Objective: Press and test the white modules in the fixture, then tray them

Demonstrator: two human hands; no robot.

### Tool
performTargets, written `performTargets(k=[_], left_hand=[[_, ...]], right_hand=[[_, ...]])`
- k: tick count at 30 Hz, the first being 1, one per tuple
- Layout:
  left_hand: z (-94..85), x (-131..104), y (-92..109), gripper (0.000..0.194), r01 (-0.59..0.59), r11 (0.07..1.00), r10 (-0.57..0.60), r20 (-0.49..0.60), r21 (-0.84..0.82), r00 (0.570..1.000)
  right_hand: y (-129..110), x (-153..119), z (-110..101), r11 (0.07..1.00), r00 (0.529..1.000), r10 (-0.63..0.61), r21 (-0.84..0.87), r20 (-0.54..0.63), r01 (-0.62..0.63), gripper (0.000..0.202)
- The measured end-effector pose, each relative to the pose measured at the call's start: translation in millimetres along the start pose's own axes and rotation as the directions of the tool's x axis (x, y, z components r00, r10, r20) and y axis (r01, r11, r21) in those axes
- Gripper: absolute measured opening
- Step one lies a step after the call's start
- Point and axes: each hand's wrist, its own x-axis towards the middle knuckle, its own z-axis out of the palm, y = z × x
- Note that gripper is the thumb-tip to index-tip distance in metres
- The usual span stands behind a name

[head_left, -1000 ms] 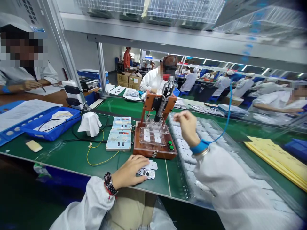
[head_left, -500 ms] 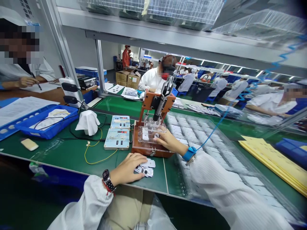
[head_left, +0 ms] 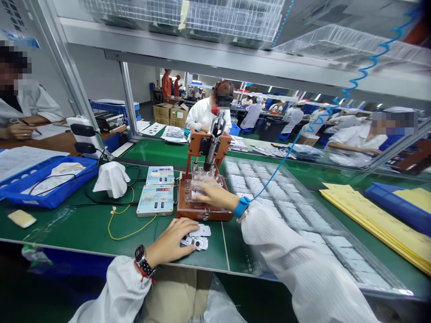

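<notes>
My left hand (head_left: 175, 238) lies on the green table. Its spread fingers and thumb rest at the edge of a few flat white circuit boards (head_left: 201, 243) with dark round spots. My right hand (head_left: 215, 195) is stretched over the clear plastic plate (head_left: 189, 190) of an orange-brown test fixture (head_left: 182, 204), fingers extended and slightly blurred. Whatever lies beneath those fingers is hidden. Above them stands the fixture's metal toggle clamp (head_left: 212, 150), with its handle up. A blue wrist strap (head_left: 241, 206) circles my right wrist.
Left of the fixture are two meter boxes (head_left: 155, 199) with red digits. A large clear tray (head_left: 286, 206) of white boards lies right. Yellow sheets (head_left: 363, 220), a blue tray (head_left: 50, 181) and a coiled blue cord (head_left: 355, 83) surround the place. A co-worker (head_left: 205, 110) sits opposite.
My right hand has moved left across the fixture's plate, covering the white board that showed there. My left hand stays at the loose boards. The camera view has shifted slightly.
</notes>
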Motion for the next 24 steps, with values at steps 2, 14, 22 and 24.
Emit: performTargets(k=[2, 14, 22, 24], left_hand=[[-0.3, 0.3, 0.2, 0.044, 0.003, 1.0, -0.003, 0.006, 0.002, 1.0], [4.0, 1.2, -7.5, 0.043, -0.012, 0.997, 0.012, 0.003, 0.071, 1.0], [9.4, -1.6, -10.7, 0.041, -0.031, 0.993, 0.037, -0.058, 0.115, 0.998], [9.9, -1.8, -12.0, 0.041, -0.03, 0.992, 0.038, -0.062, 0.122, 0.997]], right_hand=[[2.1, 2.1, 3.9, 1.0, 0.999, -0.01, -0.023, -0.051, 0.009, 0.038], [5.8, -43.5, 3.7, 0.957, 0.967, -0.029, -0.288, -0.251, -0.046, 0.034], [68.1, -148.2, -24.4, 0.476, 0.569, 0.744, -0.319, -0.35, -0.82, 0.038], [80.7, -164.8, -24.4, 0.427, 0.518, 0.791, -0.314, -0.325, -0.848, 0.036]])
